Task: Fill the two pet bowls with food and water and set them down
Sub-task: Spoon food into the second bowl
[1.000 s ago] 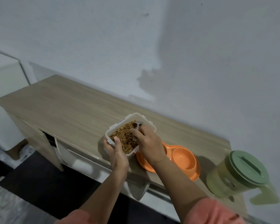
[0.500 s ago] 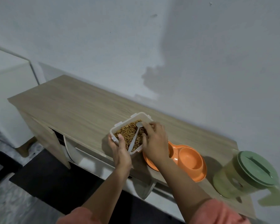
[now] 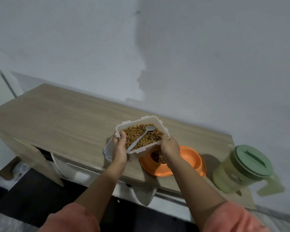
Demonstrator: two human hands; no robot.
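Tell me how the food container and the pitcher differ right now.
The food container is clear, boxy, lidless and held tilted by both hands over the orange bowl. The pitcher is pale green, round, closed by a green lid, and stands untouched on the cabinet top. Both look like plastic.

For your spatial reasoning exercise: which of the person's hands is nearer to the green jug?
The right hand. It grips the food box's near corner above the orange bowl, on the side toward the jug. The left hand holds the box's far side.
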